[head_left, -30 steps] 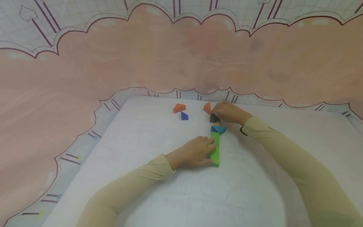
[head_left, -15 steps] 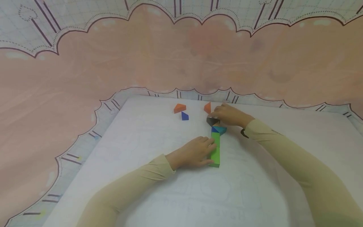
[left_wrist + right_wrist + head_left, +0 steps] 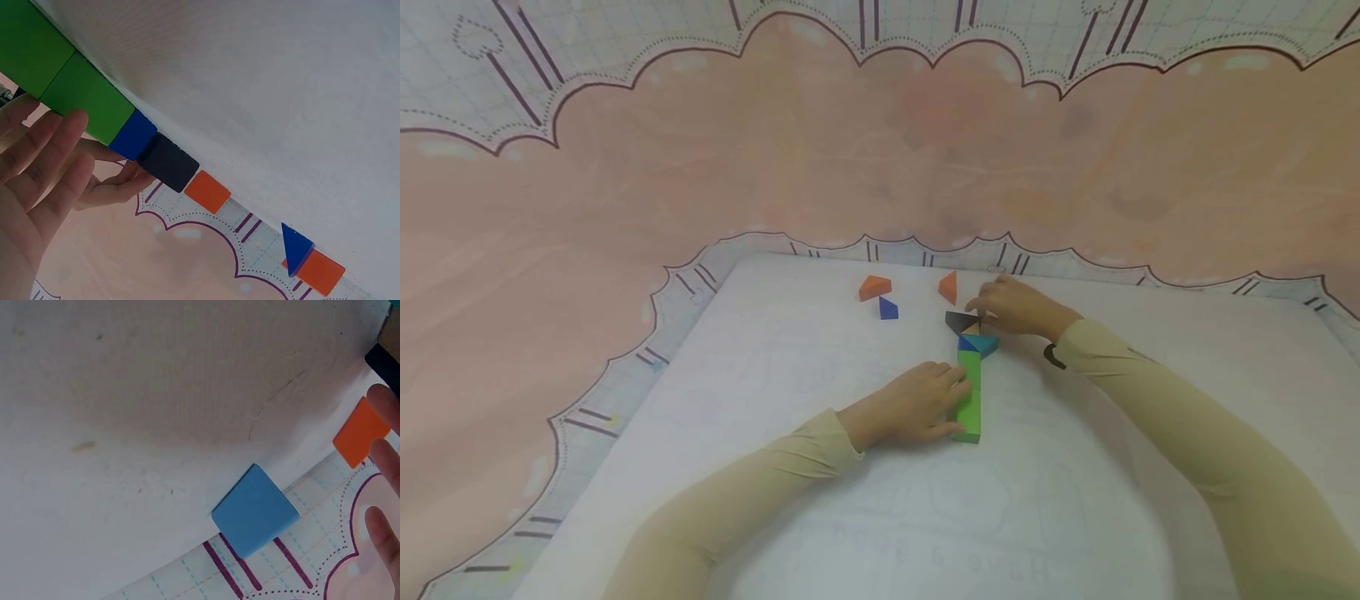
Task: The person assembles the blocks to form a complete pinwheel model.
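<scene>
A row of blocks lies on the white tabletop. Two green blocks (image 3: 970, 392) form its near part, and the fingers of my left hand (image 3: 921, 402) rest along their left side, nearly straight in the left wrist view. Beyond them sit a blue triangular block (image 3: 966, 343), a teal block (image 3: 987, 342) and a small tan block (image 3: 972, 329). At the far end lies a black block (image 3: 959, 321), its wide face away from me. My right hand (image 3: 1018, 307) is at the black block's right end, its fingertips close to it; the right wrist view shows the fingers spread.
An orange block (image 3: 949, 287) lies beyond the black one. Further left are another orange block (image 3: 875, 287) and a blue block (image 3: 888, 308). A light blue block (image 3: 255, 511), hidden in the head view, lies near the far table edge. Patterned cloth (image 3: 880, 167) hangs behind.
The black block has been turned and drawn up against the tan block. My right hand has since eased a little to the right, off its top. The left hand has stayed in place.
</scene>
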Tool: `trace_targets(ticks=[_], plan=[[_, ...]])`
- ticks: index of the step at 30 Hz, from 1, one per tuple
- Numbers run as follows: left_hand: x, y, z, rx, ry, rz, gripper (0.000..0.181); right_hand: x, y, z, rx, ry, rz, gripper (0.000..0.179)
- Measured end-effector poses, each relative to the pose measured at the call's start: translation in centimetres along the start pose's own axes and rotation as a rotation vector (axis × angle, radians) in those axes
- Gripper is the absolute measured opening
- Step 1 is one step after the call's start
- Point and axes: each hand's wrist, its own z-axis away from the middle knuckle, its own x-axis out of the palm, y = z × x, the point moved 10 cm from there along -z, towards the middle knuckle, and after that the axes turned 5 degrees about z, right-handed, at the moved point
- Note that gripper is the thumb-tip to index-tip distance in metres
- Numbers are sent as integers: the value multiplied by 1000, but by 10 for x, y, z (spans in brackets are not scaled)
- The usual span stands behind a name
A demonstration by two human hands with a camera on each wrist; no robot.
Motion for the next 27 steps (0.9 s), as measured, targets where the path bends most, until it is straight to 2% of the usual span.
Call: trace_targets(ticks=[12, 15, 21, 27], plan=[[-1, 1, 1, 5, 6, -7, 49, 1, 5, 0, 15, 40, 40, 19], [-2, 1, 2, 5, 7, -9, 49, 0, 6, 3, 28, 31, 24, 21], [-1, 1, 1, 3, 6, -2, 49, 5, 7, 9, 99, -51, -56, 31], [-1, 1, 1, 3, 6, 4, 48, 1, 1, 12, 67, -33, -77, 30]])
